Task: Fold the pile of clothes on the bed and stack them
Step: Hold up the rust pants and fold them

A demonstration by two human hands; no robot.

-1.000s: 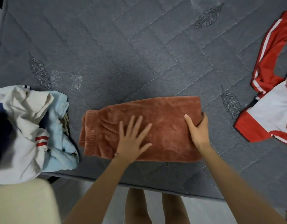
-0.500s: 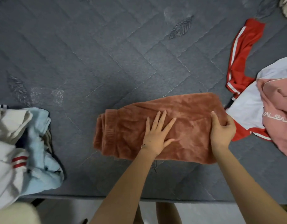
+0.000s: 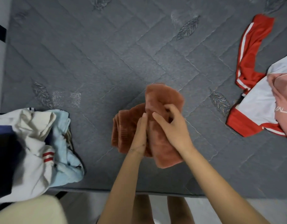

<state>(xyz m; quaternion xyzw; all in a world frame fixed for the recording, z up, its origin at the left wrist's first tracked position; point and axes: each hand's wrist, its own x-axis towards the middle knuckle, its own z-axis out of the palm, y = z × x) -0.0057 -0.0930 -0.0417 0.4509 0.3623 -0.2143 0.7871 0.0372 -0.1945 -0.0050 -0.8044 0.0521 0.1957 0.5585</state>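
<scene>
Rust-brown garment [image 3: 163, 101], grey leaf-patterned quilted bed [image 3: 107, 54].

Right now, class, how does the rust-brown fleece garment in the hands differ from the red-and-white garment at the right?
The rust-brown fleece garment is plush and one colour; the red-and-white garment is smooth and striped. The fleece one is part-folded, gripped by the right hand, pressed by the left hand; the red-and-white one sprawls untouched, under a pink garment. Both lie on the grey mattress.

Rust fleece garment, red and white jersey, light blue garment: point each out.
rust fleece garment [image 3: 162, 97], head view, raised upper flap.
red and white jersey [image 3: 255, 101], head view, white body panel.
light blue garment [image 3: 65, 172], head view, lower corner.
</scene>
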